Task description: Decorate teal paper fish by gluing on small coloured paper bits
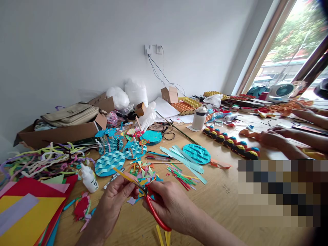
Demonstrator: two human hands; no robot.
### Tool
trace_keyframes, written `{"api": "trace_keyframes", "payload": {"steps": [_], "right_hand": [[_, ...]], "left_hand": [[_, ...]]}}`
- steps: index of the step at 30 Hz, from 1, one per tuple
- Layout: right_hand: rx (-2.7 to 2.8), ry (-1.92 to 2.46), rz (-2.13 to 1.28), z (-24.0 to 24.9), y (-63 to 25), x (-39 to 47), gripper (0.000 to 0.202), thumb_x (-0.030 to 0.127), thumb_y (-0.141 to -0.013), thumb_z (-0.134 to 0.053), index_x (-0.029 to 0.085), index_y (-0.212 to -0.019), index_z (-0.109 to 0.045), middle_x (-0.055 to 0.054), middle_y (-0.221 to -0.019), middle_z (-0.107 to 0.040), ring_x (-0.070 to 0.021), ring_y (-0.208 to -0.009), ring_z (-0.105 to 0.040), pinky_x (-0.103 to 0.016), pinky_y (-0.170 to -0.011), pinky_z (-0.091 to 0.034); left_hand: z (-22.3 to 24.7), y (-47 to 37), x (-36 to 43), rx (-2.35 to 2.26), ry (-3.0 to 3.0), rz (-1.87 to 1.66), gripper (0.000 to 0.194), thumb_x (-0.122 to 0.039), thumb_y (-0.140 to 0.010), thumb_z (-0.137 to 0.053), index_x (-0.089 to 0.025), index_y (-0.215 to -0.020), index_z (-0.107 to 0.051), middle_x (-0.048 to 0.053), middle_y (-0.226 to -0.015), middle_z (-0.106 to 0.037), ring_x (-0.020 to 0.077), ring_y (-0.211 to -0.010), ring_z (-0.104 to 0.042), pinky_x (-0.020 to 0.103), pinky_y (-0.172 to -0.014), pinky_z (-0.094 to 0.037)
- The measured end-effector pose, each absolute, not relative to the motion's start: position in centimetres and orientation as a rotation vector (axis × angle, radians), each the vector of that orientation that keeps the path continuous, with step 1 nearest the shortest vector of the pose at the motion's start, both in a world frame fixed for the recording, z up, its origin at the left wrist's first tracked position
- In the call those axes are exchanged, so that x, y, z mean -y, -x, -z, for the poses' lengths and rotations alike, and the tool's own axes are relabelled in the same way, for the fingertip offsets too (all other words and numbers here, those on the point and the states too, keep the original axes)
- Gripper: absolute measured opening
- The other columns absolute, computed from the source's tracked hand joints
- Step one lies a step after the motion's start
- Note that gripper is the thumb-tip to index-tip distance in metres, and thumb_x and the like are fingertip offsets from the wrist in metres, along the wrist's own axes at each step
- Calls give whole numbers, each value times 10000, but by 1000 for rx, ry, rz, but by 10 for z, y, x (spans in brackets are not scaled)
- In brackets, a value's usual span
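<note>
My left hand [115, 194] pinches a narrow yellow paper strip [120, 173] between thumb and fingers. In my right hand [171, 203] is a pair of red-handled scissors [157, 215], its blades pointing left at the strip's end by my left fingertips. Whether the blades touch the paper I cannot tell. Beneath and behind the hands lie small coloured paper scraps [142, 169]. More yellow strips [164, 235] lie on the wooden table close to me. A round blue wavy paper piece [110, 163] sits just beyond my left hand.
Left stand a white glue bottle [89, 179], stacked coloured paper [28, 212] and pipe cleaners [51, 160]. Light blue strips [184, 162], thin green and red strips [180, 176] and a painted egg-carton row [230, 141] lie to the right. Another person's hands [274, 136] work at far right.
</note>
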State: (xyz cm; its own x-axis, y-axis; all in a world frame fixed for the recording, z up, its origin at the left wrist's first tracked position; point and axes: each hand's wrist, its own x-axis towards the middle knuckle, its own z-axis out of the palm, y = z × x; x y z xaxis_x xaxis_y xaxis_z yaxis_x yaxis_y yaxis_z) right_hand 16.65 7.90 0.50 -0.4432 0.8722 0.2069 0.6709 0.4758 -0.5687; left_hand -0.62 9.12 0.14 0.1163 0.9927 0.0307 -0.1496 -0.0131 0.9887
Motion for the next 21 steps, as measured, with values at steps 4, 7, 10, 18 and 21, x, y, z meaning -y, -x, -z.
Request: {"api": "trace_keyframes", "payload": {"steps": [4, 7, 10, 18, 21], "right_hand": [[2274, 1315, -516, -5, -167, -78, 218, 372, -803, -448, 190, -710, -526, 13, -570, -534, -78, -477, -387, -206, -459, -209], [2286, 1333, -484, -6, -167, -78, 198, 353, -802, -450, 193, -715, -528, 7, -579, -553, -83, -483, -405, -210, -462, -210], [2292, 1342, -449, -5, -168, -78, 204, 359, -802, -453, 192, -711, -527, 3, -584, -562, -87, -487, -417, -215, -463, -208], [2316, 1340, -397, -4, -167, -77, 196, 344, -813, -437, 194, -710, -509, 11, -592, -575, -83, -487, -434, -214, -461, -203], [2317, 1354, -379, -4, -167, -76, 185, 333, -813, -431, 197, -705, -495, 10, -599, -587, -85, -493, -450, -213, -462, -205]], "left_hand": [[-1, 6, -88, -1008, -1176, -1206, 191, -367, -668, -675, -187, -730, -659, 2, -611, -600, 137, -587, -540, 221, -564, -427], [0, 6, -87, -1009, -1168, -1199, 196, -380, -675, -670, -193, -733, -654, -3, -599, -599, 134, -587, -541, 213, -560, -425], [2, 6, -88, -991, -1160, -1201, 194, -383, -677, -671, -199, -735, -650, -10, -607, -598, 131, -591, -542, 214, -568, -430], [5, 6, -90, -963, -1134, -1207, 193, -369, -665, -687, -195, -740, -654, -8, -637, -597, 132, -601, -542, 224, -571, -436], [6, 5, -90, -948, -1093, -1212, 186, -366, -659, -695, -202, -737, -653, -12, -650, -603, 127, -604, -544, 222, -576, -436]]}}
